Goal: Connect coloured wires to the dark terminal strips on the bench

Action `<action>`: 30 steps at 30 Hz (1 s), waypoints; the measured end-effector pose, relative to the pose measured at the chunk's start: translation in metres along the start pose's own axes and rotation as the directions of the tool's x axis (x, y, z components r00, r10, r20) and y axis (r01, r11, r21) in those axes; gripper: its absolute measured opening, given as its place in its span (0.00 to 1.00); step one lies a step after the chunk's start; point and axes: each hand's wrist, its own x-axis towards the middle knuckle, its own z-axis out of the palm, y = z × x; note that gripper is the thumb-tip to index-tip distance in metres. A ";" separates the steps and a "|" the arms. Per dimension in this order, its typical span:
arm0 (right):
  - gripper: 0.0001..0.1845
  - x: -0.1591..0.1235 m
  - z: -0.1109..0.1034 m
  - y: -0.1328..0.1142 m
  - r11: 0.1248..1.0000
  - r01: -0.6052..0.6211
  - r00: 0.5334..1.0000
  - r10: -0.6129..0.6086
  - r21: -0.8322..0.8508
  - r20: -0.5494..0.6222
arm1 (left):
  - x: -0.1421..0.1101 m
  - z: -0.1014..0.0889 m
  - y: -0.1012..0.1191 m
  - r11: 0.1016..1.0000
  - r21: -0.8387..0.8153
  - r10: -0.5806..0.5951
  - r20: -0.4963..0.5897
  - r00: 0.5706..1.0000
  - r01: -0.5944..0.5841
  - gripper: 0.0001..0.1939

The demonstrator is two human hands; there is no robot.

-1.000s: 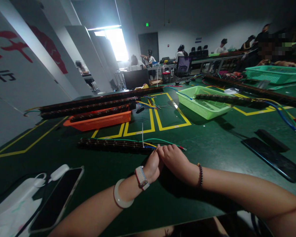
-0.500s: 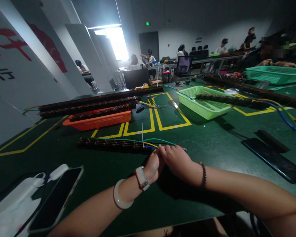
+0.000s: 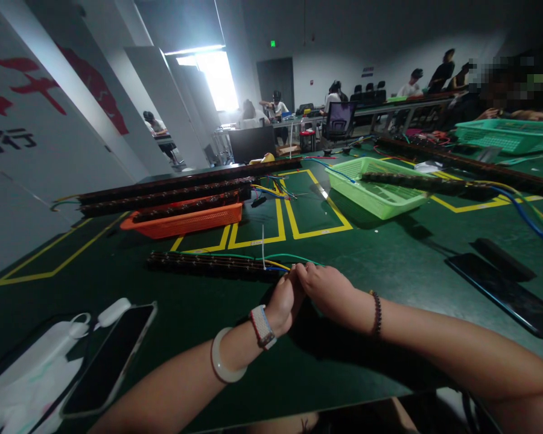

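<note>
The left hand (image 3: 283,306) and right hand (image 3: 332,295) are clenched together by the dark strip (image 3: 208,263); what is gripped cannot be told.
Long, ribbed, it is laid on the table (image 3: 389,259), with yellow, blue and green wires (image 3: 278,264).

At centre left, the orange perforated basket (image 3: 187,221) looked like matt plastic; right of centre, the light-green lattice basket (image 3: 380,202) looked like smooth, slightly translucent plastic. The dark green tabletop (image 3: 407,265) was smooth, with a soft sheen. At lower right, the black rectangular phone (image 3: 502,295) had a glossy face. At lower left, the white rounded plug-like piece (image 3: 113,312) appeared smooth plastic.
</note>
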 end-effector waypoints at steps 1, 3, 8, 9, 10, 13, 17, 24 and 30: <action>0.12 0.000 -0.001 0.000 1.000 -0.001 1.000 0.001 0.003 0.001 | 0.000 0.000 0.000 1.000 0.001 0.004 0.001 1.000 -0.004 0.10; 0.12 0.000 -0.003 0.001 1.000 -0.016 1.000 0.016 0.003 -0.003 | 0.001 0.000 -0.001 1.000 0.009 0.016 0.000 1.000 -0.016 0.09; 0.11 0.001 -0.008 0.003 0.999 -0.044 0.999 0.044 0.005 -0.007 | -0.001 0.003 0.001 1.000 0.006 0.028 0.013 1.000 -0.028 0.09; 0.11 0.001 -0.008 0.003 0.999 -0.042 0.999 0.042 0.009 -0.003 | -0.002 0.003 0.002 1.000 0.001 0.027 0.015 1.000 -0.027 0.10; 0.11 0.002 -0.009 0.003 0.999 -0.040 0.999 0.040 0.015 -0.003 | -0.002 0.004 0.002 1.000 -0.004 0.026 0.015 1.000 -0.026 0.10; 0.12 0.002 -0.013 0.005 0.999 -0.037 0.999 0.038 0.036 -0.018 | -0.002 0.003 0.004 1.000 -0.021 0.021 0.018 1.000 -0.021 0.10; 0.12 0.002 -0.019 0.007 0.999 -0.033 0.999 0.032 0.043 0.009 | -0.001 0.001 0.007 1.000 -0.029 -0.010 0.056 0.998 0.012 0.11; 0.07 0.001 -0.027 0.018 0.993 -0.058 0.998 0.057 0.101 0.009 | 0.002 -0.003 0.008 0.998 0.036 -0.053 0.094 0.994 0.049 0.14; 0.05 0.008 -0.029 0.042 0.986 -0.151 0.986 0.156 0.070 -0.064 | 0.001 -0.003 0.007 0.991 0.130 -0.037 0.085 0.996 0.026 0.15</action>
